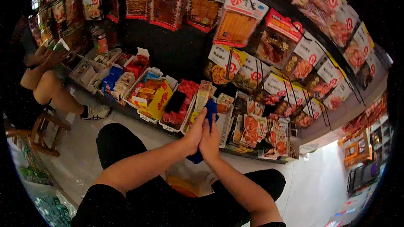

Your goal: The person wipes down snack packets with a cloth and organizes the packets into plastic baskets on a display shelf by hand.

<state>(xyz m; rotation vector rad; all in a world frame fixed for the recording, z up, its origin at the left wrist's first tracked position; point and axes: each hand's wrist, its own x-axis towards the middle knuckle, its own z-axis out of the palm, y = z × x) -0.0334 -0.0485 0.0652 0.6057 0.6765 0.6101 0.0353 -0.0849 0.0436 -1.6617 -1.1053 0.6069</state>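
Observation:
Both hands are pressed palm to palm in front of me, with a blue cloth point(211, 108) folded between them. My left hand point(193, 135) lies along one side of it, fingers straight and close together. From the other side my right hand point(210, 139) presses against it. Part of the cloth sticks out past the fingertips, and another part hangs below the wrists. Just beyond the hands is a white basket of snack packets point(203, 93). Left of that, a black phone-like object point(176, 101) rests on red packets point(188, 87).
A yellow snack box point(152, 96) and a blue packet point(112, 78) stand in the low row. Packaged snacks point(240, 19) hang on hooks above. Flat packets point(254, 129) lie at the right. Another person point(54, 88) sits at far left near a wooden stool point(44, 132).

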